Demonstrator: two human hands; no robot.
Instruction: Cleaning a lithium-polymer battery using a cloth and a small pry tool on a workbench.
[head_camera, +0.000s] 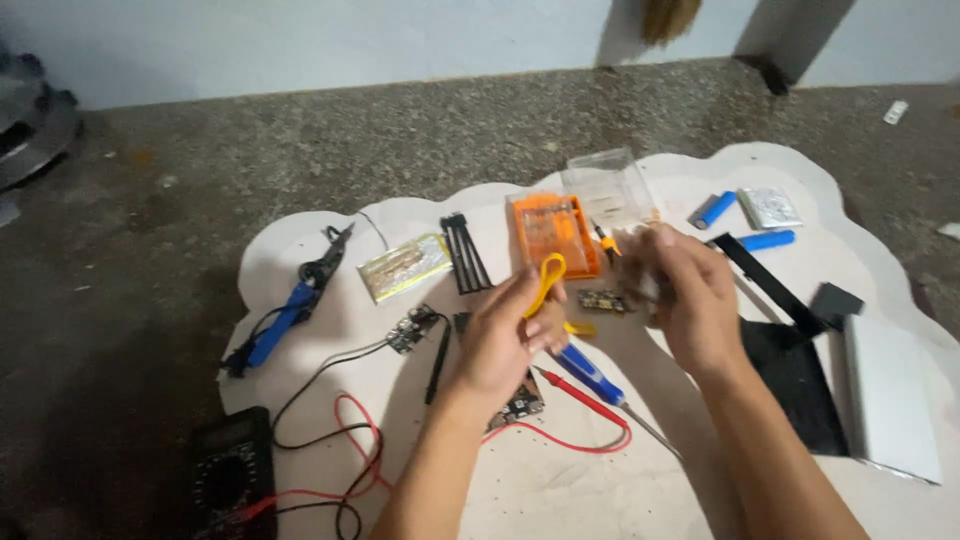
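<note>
- Your left hand (505, 335) pinches yellow tweezers (545, 283) between thumb and fingers, its looped end rising up and away from you, towards the far edge of the mat (560, 480) on the floor.
- Your right hand (690, 305) is curled around something small and pale at its fingertips; motion blur hides it, so I cannot tell what it is or how tightly you hold it.
- The two hands sit just apart, raised above the middle of the mat; the tweezers' long axis tilts from your left palm up towards the right hand's fingertips, so the left hand is the nearer one to it.
- Directly beneath the gap between your hands lies a small dark circuit board (602, 300); beyond it, near the far edge, stands the orange screwdriver-bit case (555, 235) with its clear lid (608, 187) open.
- A blue-handled soldering iron (592, 377) lies diagonally under your left hand, tip towards the near right edge.
- Two blue cylindrical cells (714, 209) rest towards the far right corner.
</note>
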